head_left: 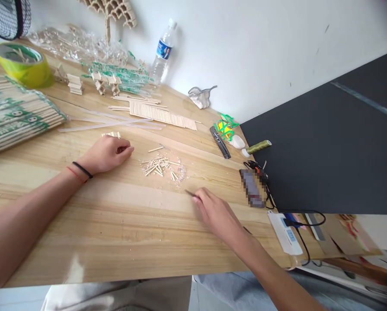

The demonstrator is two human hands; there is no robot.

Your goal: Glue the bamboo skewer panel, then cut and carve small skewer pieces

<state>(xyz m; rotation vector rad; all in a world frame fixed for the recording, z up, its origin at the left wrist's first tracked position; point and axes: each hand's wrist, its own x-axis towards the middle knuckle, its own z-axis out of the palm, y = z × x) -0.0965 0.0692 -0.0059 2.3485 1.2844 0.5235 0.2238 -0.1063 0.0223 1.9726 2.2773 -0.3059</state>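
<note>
My left hand [111, 154] rests on the table with its fingers curled in; whether anything is inside them is hidden. Just behind its knuckles shows a small block of short pale sticks [113, 134]. In my right hand [214, 211] is a slim dark tool [190, 193], pinched between thumb and fingers, its narrow tip pointing left; its exact kind does not show. Between the hands lies a loose pile of short cut wooden sticks [157, 165] with shavings [182, 172] at its right side.
Behind the pile lies a flat row of sticks [162, 115]. Farther back are small stick stacks [75, 84], yellow tape [27, 67], a water bottle [163, 52] and packed sticks [21, 112]. At right are a black box cutter [219, 142], a blurred phone [253, 188] and a power strip [286, 233].
</note>
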